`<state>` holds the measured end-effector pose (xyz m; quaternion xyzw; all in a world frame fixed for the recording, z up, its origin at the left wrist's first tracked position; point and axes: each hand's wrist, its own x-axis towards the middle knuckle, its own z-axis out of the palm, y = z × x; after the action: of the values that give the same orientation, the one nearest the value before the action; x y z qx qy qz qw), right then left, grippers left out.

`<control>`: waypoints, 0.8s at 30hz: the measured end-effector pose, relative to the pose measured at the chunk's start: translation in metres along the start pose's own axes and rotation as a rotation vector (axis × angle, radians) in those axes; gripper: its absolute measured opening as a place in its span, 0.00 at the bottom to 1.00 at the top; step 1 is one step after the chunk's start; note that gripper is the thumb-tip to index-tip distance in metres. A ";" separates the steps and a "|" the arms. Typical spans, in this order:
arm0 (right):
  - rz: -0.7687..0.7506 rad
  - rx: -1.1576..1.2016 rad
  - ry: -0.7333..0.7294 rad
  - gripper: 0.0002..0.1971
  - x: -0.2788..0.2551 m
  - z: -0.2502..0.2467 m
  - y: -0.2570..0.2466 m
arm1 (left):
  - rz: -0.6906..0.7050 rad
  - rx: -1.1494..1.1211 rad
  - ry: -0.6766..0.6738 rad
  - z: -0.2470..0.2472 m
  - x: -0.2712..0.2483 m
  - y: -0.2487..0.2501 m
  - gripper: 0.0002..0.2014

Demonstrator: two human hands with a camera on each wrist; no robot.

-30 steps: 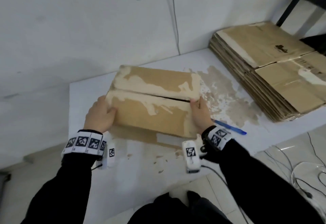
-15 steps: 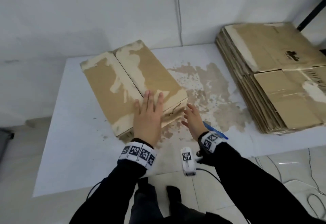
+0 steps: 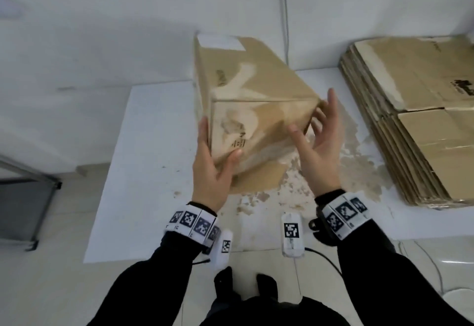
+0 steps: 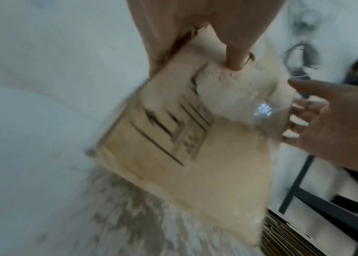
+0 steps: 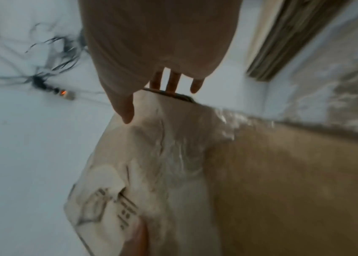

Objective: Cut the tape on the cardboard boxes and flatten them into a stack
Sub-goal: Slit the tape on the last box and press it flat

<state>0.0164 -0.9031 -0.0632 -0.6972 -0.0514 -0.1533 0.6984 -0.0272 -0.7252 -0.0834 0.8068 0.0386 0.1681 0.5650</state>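
Note:
A brown cardboard box point(image 3: 256, 89) with torn pale patches and clear tape is tipped up over the white table point(image 3: 143, 171), its far end high against the wall. My left hand point(image 3: 213, 164) grips its near left edge, thumb on the front face and fingers along the left side. The left wrist view shows the thumb point(image 4: 235, 52) pressing the printed face of the box point(image 4: 173, 147). My right hand point(image 3: 316, 141) is spread open at the box's right edge, fingers straight. In the right wrist view the fingertips point(image 5: 171, 83) reach past the taped corner of the box point(image 5: 261, 173).
A tall stack of flattened boxes point(image 3: 423, 110) fills the right end of the table. Torn paper residue point(image 3: 346, 171) marks the tabletop. A grey metal frame point(image 3: 25, 192) stands on the floor at left. Cables point(image 5: 42, 69) lie on the floor, and a black rack point(image 4: 305, 190) is nearby.
The box lay flat under my left palm; now it is tipped up and turned. My left hand has taken its near edge and my right hand has risen to its right side.

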 end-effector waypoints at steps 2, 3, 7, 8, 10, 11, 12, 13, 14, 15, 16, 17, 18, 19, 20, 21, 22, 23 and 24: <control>-0.102 -0.144 -0.116 0.40 0.004 0.019 -0.005 | -0.164 -0.123 0.018 -0.005 -0.010 -0.007 0.37; -0.143 -0.223 -0.165 0.40 0.003 0.029 -0.006 | -0.230 -0.148 0.034 -0.012 -0.017 -0.010 0.36; -0.390 -0.452 -0.448 0.38 -0.026 0.067 0.008 | -0.100 0.052 0.370 -0.065 -0.043 -0.003 0.38; -0.471 -0.500 -0.527 0.37 -0.037 0.078 0.012 | 0.008 0.163 0.382 -0.078 -0.043 0.005 0.38; -0.608 -0.546 -0.664 0.31 -0.060 0.101 0.017 | 0.050 0.366 0.254 -0.090 -0.033 0.017 0.37; -0.647 -0.545 -0.713 0.26 -0.069 0.110 0.018 | -0.032 0.408 0.199 -0.092 -0.025 0.017 0.36; -0.657 -0.546 -0.738 0.22 -0.075 0.114 0.018 | -0.136 0.412 0.170 -0.095 -0.017 0.010 0.33; -0.629 -0.554 -0.734 0.20 -0.077 0.110 0.019 | -0.214 0.408 0.167 -0.099 -0.011 0.002 0.30; -0.563 -0.549 -0.696 0.19 -0.076 0.101 0.023 | -0.257 0.399 0.171 -0.104 -0.008 -0.009 0.28; -0.464 -0.532 -0.622 0.19 -0.072 0.085 0.030 | -0.285 0.374 0.167 -0.108 -0.010 -0.022 0.27; -0.355 -0.536 -0.515 0.18 -0.066 0.062 0.041 | -0.307 0.347 0.160 -0.110 -0.015 -0.034 0.26; -0.238 -0.590 -0.390 0.16 -0.060 0.035 0.057 | -0.319 0.329 0.151 -0.110 -0.021 -0.044 0.26; -0.107 -0.705 -0.275 0.17 -0.053 0.005 0.076 | -0.317 0.326 0.142 -0.107 -0.029 -0.052 0.26; 0.061 -0.858 -0.197 0.19 -0.048 -0.025 0.095 | -0.305 0.328 0.137 -0.103 -0.035 -0.060 0.26; 0.255 -1.011 -0.151 0.22 -0.046 -0.053 0.111 | -0.291 0.332 0.142 -0.099 -0.040 -0.067 0.27; 0.420 -1.140 -0.131 0.23 -0.047 -0.075 0.123 | -0.279 0.337 0.158 -0.096 -0.043 -0.072 0.27; 0.514 -1.246 -0.140 0.21 -0.050 -0.090 0.131 | -0.270 0.342 0.176 -0.094 -0.043 -0.074 0.28; 0.527 -1.323 -0.176 0.19 -0.053 -0.098 0.139 | -0.255 0.349 0.193 -0.093 -0.043 -0.076 0.28; 0.495 -1.368 -0.234 0.16 -0.056 -0.100 0.144 | -0.241 0.353 0.207 -0.092 -0.042 -0.076 0.28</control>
<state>-0.0099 -0.9972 -0.2196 -0.9800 0.1405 0.0866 0.1113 -0.0857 -0.6257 -0.1350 0.8612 0.2212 0.1719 0.4241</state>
